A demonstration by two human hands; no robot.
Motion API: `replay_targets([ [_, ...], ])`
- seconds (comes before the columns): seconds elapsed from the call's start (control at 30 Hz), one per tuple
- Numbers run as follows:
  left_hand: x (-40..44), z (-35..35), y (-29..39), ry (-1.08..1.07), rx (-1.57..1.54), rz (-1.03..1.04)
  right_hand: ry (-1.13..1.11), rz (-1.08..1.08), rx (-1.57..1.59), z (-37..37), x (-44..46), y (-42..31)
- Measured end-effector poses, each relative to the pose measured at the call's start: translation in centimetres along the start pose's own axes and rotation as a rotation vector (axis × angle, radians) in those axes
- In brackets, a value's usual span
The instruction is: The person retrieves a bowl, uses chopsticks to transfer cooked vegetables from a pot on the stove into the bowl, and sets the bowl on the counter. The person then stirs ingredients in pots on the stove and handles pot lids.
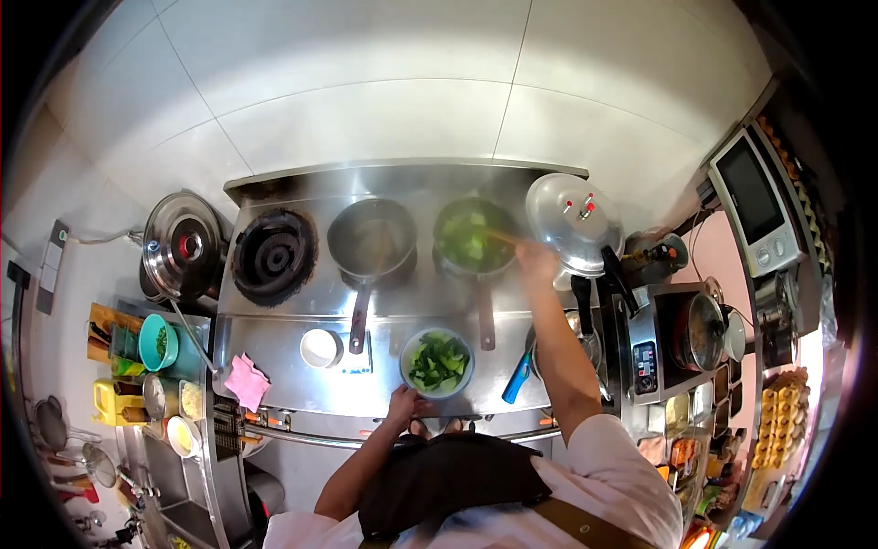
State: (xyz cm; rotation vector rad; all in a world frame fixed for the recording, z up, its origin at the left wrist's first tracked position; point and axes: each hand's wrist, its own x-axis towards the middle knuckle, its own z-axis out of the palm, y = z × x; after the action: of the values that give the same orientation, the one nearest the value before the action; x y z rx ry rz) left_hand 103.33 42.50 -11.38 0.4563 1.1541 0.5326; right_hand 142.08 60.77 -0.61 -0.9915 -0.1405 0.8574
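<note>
My right hand [538, 263] is closed round a thin wooden stick-like utensil [498, 236], whose far end reaches into the right pan [476, 206] on the stove. Green leaves in liquid [471, 240] lie in that pan. At the counter's front, my left hand [408, 403] touches the lower left rim of a white bowl [403, 364]; its fingers are small and partly hidden against the bowl. Cut leafy greens [439, 362] fill the bowl. Left of the right pan stands another long-handled pan [370, 240] with liquid in it.
A bare burner [274, 256] is at the left, a pressure cooker [569, 220] at the right. A white cup [320, 349], a pink cloth [246, 382] and a blue-handled tool [517, 377] lie along the counter. A microwave [754, 197] stands far right.
</note>
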Motion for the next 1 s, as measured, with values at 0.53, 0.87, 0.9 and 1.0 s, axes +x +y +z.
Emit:
replay_targets([
  [0.53,3.2,-1.1,1.5,-0.265,0.263,0.201,0.077,-0.068,0.214,-0.3,-1.8,0.2],
  [0.87,2.0,-5.2,0.3,-0.020,0.026,0.018,-0.057,-0.238,0.032,-2.5,-1.2,0.5],
  [0.9,1.4,-5.0,0.4,-0.048,0.010,0.026,-0.010,-0.176,0.042,-2.3,-1.1,-0.4],
  [1.0,-0.3,-3.4,1.7,-0.022,-0.028,0.026,0.048,-0.072,0.013,-1.7,-1.7,-2.4],
])
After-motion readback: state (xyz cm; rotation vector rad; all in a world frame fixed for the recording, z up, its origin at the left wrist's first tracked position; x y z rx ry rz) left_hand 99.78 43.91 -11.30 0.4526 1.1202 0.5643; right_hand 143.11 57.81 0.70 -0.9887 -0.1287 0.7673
